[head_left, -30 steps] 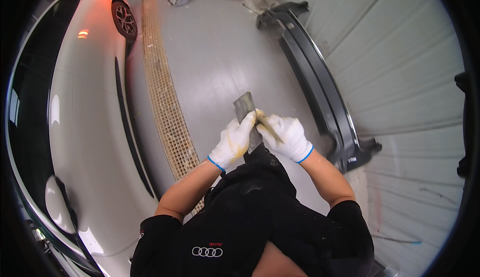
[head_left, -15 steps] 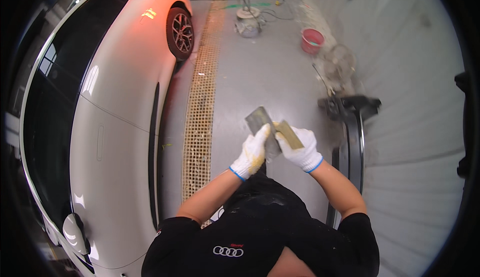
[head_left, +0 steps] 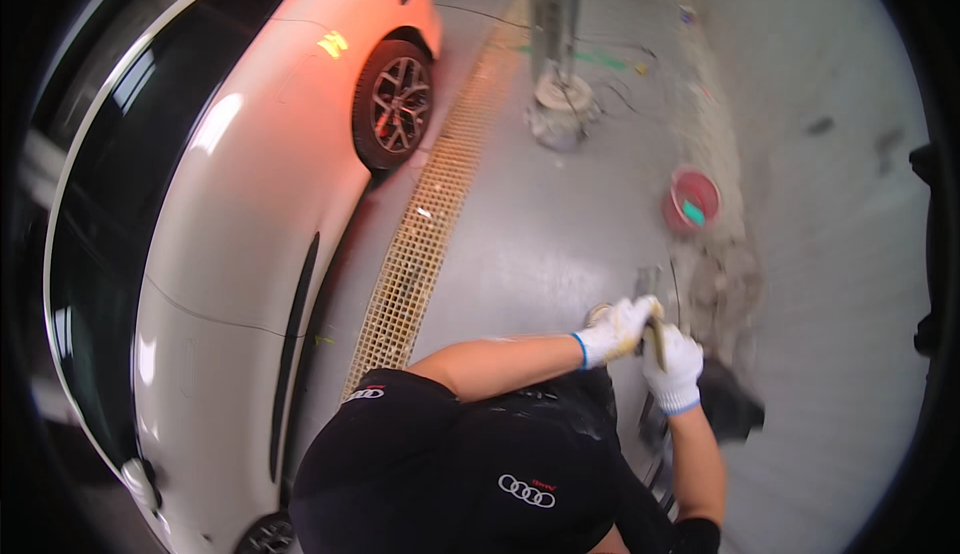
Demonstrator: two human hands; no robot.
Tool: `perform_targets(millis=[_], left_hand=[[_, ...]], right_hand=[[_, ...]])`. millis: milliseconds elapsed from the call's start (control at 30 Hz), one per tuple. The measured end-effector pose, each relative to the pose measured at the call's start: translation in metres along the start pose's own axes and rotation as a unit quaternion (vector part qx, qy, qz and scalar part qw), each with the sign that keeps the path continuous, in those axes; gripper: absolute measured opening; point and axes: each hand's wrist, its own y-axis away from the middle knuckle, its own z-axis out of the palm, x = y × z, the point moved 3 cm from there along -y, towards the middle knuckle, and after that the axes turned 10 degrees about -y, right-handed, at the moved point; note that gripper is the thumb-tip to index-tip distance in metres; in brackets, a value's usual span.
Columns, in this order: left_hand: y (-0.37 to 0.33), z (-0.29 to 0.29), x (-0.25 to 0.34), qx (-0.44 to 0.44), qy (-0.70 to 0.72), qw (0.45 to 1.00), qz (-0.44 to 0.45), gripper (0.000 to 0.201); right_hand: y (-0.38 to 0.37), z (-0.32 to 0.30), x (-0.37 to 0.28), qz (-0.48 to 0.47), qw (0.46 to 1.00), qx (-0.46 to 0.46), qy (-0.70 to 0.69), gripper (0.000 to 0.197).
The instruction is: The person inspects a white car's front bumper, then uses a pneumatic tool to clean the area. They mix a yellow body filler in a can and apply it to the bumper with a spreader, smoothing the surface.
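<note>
My left hand (head_left: 618, 334), in a white knit glove with yellowish stains, is closed on a flat grey rectangular sheet (head_left: 648, 281) that sticks up beyond the fingers. My right hand (head_left: 674, 369), in a matching white glove, is closed on a narrow olive-tan block (head_left: 655, 342). The two hands are close together, with the block between them. Where the sheet and block meet is blurred and partly covered by the fingers. Both hands are in front of my body, above the grey floor.
On the left stands a white car (head_left: 235, 254), with reddish light near its wheel (head_left: 393, 106). A yellowish floor grating (head_left: 415, 229) runs beside it. Ahead is a stand with a round base (head_left: 560, 114) and cables. A red bucket (head_left: 690, 204) and a blurred black object (head_left: 730, 404) are near the right wall.
My view and body have turned, and both hands have shifted right in the picture. They are closer together, and the sheet and block are seen more edge-on. The car wheel and bucket appear lower.
</note>
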Motion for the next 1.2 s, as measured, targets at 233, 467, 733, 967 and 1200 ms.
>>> perform_targets(millis=[233,467,733,967,1200], left_hand=[[-0.253,-0.027,0.086,0.046,0.158,0.977,-0.133,0.045],[-0.444,-0.079,0.163,0.143,-0.117,0.978,-0.093,0.061],[-0.746,-0.103,0.195,0.052,0.029,0.997,-0.059,0.026],[-0.923,-0.088,0.335,-0.123,0.394,0.9,-0.142,0.04],[-1.247,-0.068,0.412,-0.05,-0.13,0.984,0.111,0.056]], right_hand=[[-0.19,0.039,0.206,-0.027,0.991,0.025,-0.128,0.006],[-0.397,0.074,0.367,-0.049,0.955,-0.005,-0.292,0.01],[-0.572,0.104,0.553,-0.091,0.99,-0.066,-0.081,0.006],[-0.672,0.075,0.729,0.32,0.822,0.13,-0.452,0.032],[-0.796,0.116,0.994,0.405,0.637,-0.026,-0.656,0.04]])
